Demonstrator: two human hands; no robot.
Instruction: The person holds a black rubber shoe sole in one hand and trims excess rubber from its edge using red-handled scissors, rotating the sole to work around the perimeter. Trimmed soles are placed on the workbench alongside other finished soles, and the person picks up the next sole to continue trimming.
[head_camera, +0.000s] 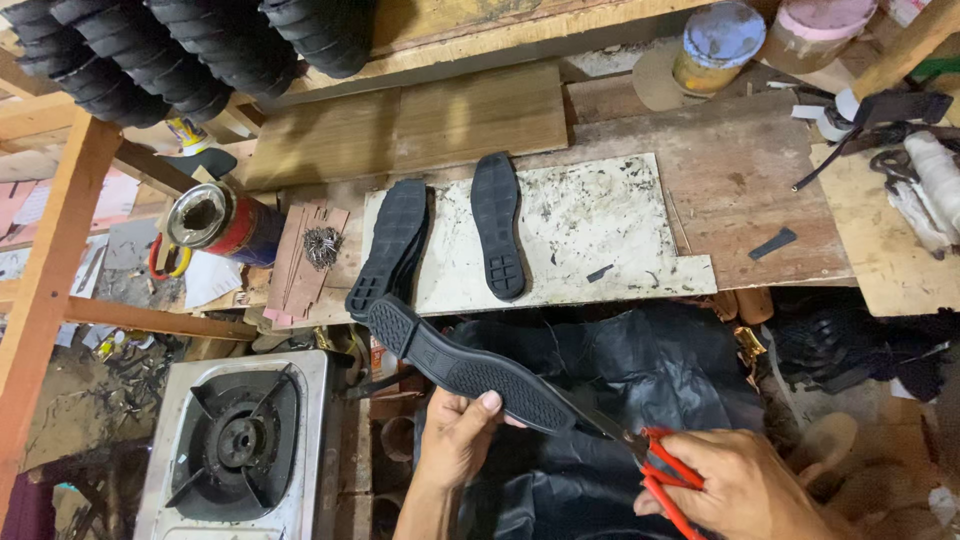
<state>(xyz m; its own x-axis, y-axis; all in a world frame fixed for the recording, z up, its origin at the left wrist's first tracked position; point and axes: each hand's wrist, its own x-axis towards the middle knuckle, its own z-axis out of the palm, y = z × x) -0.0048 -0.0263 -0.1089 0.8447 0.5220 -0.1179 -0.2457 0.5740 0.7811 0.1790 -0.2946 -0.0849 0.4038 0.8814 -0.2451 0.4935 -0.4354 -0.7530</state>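
Item one: my left hand (455, 440). It rises from the bottom edge with the forearm near upright, wrist bent back a little, fingers curled round the underside of a black rubber shoe sole (465, 368) and the thumb laid across its tread face. Grip closed on that sole, near its middle.

Item two: the sole itself. It runs on a slant, heel end up and to the left just below the table edge, toe end down and to the right, tread side facing me, held in the air over a crumpled black plastic sheet (640, 370).

Item three: my right hand (745, 485). It enters from the lower right corner, knuckles up, fingers wrapped through the handles of red-handled scissors (650, 455). Grip closed on the handles. The blades point up and to the left and meet the toe end of the sole; I cannot tell how far apart the blades stand.

Item four: worktable (720, 180), wooden, with a stained white board (590, 230) on it. One black sole (497, 222) lies on the board, tread up; a small stack of soles (392, 245) lies at the board's left edge.

Item five: a pile of small nails (322, 245), left of the stack. An open tin can (215, 220) lies beyond them.

Item six: gas stove burner (235, 445), lower left, well apart from my left hand.
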